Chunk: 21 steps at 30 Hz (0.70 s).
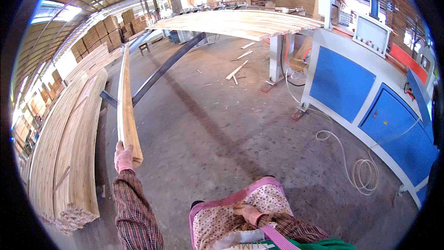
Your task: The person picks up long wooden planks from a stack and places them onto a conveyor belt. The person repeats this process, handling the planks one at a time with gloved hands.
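My left hand (124, 158), in a pinkish work glove, is closed around the near end of a long, narrow wooden board (128, 115). The near end looks layered, so a second board may lie against it. From my hand the board runs away to the far left, its far end near a dark metal beam (169, 66). Low in front of my body, my right hand (249, 213) rests at the flowered, pink-edged apron (268, 195). Its fingers look curled into the cloth, though their tips are partly hidden.
A tall stack of long boards (69, 148) lies at the left. Ahead, a joined wooden panel (240, 22) spans a raised frame. At right stands a blue-and-white machine (342, 76), with a pale hose (365, 176) coiled on the floor. Wood scraps (237, 70) lie under the panel.
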{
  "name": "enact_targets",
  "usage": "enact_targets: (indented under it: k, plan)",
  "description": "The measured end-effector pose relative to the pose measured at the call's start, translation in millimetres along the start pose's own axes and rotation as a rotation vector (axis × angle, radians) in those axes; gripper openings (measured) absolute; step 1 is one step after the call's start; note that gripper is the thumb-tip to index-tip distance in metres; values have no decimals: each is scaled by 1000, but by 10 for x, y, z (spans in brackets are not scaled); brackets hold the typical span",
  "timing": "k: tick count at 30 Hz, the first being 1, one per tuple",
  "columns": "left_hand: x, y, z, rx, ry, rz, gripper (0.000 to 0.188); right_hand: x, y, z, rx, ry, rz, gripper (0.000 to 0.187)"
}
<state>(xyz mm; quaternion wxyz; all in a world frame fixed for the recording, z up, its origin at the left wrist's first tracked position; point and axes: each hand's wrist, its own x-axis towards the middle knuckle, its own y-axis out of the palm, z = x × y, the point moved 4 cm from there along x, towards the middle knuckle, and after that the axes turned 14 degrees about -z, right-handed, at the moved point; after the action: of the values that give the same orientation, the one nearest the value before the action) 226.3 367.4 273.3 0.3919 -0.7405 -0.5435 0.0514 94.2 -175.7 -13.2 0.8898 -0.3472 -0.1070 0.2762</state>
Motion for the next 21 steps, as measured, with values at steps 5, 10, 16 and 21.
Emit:
enact_targets:
  k: [5, 10, 16, 21]
  plan:
    - [-39, -90, -73, 36, 5, -9, 71, -11, 113, -121, -99, -137, -57, 37]
    - [-93, -164, -149, 114, -2, -17, 71, 2, 102, -106, -11, -89, -39, 40]
    - [-221, -296, -292, 185, -67, 0, 72, -35, 5, -14, 67, 49, 0, 43]
    - [-271, -356, -403, 229, -71, 53, 74, -28, -148, 130, 217, 90, 2, 41]
